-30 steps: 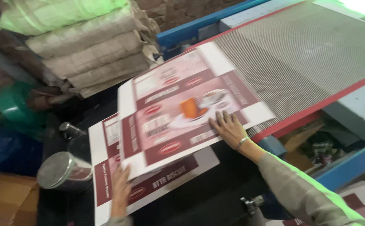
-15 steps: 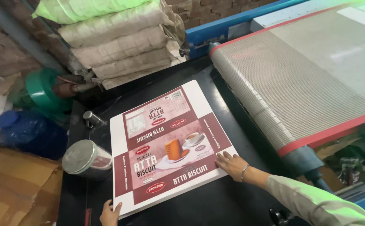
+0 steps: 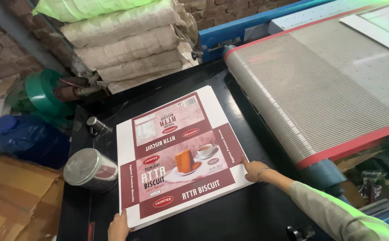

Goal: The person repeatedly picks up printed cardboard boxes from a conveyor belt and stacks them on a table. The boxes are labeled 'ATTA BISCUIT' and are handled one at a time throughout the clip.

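Left hand [image 3: 118,227] lies at the near left corner of the printed sheet [image 3: 179,156], fingers flat against its edge, not gripping. Right hand [image 3: 254,169] touches the sheet's right edge with fingers extended and pointing left; open, nothing grasped. Right arm in a pale green sleeve [image 3: 337,212] reaches in from the lower right. Sheet lies flat on the black table [image 3: 230,218], printed side up. Metal tin [image 3: 89,168] stands just beside the sheet's left edge. Ribbed conveyor belt [image 3: 323,85] with red border runs at right. Stacked sacks [image 3: 127,40] against a brick wall behind; green reel [image 3: 43,93] at left.
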